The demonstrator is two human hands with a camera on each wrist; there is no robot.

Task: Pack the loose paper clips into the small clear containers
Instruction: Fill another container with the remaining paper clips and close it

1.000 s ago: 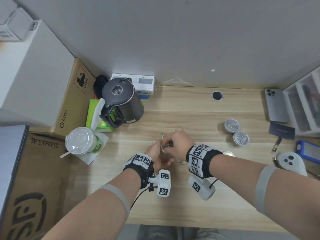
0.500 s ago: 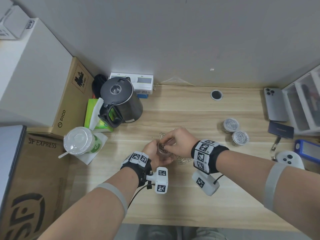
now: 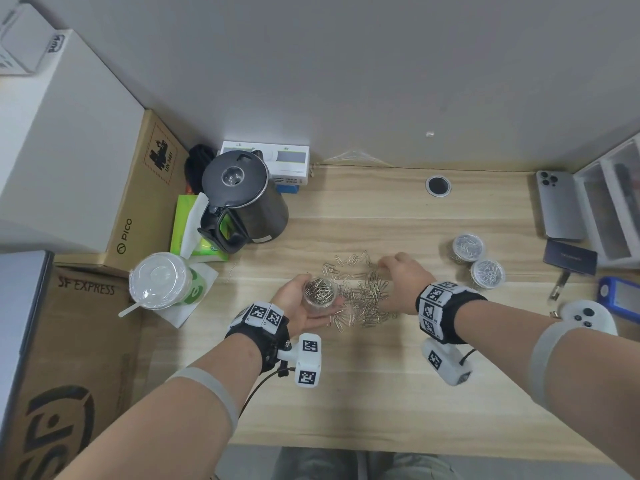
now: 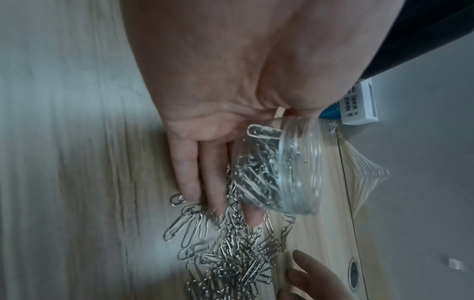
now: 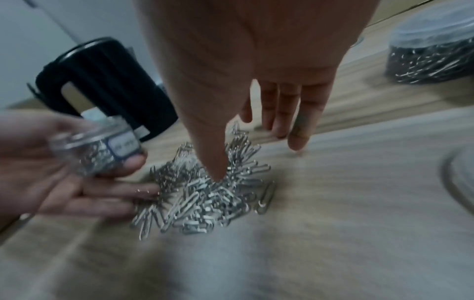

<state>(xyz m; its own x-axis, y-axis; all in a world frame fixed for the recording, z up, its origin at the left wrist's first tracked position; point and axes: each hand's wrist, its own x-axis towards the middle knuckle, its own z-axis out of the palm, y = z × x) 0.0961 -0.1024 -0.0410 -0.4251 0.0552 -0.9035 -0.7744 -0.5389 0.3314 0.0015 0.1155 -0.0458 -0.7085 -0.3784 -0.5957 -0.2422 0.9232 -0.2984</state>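
Observation:
A small clear container (image 3: 320, 293) partly filled with paper clips lies in my left hand (image 3: 294, 306), open mouth up, with thumb and fingers curled round it. In the left wrist view the container (image 4: 279, 172) sits against the palm, and my lower fingers (image 4: 189, 172) reach the loose clips (image 4: 231, 263). The pile of loose silver paper clips (image 3: 367, 299) lies on the desk just right of that hand. My right hand (image 3: 401, 275) hovers over the pile's far right side, fingers straight and spread, holding nothing. Its thumb (image 5: 215, 162) points down onto the pile (image 5: 205, 199).
Two filled, lidded clear containers (image 3: 467, 245) (image 3: 486, 273) stand to the right. A black kettle (image 3: 242, 199) and a lidded cup (image 3: 159, 280) stand at the left. A phone (image 3: 557, 206), a card holder (image 3: 569, 259) and a white controller (image 3: 588, 317) sit at the right edge.
My right hand left the container's mouth and moved right over the pile, opening its fingers. My left hand still holds the container, now uncovered.

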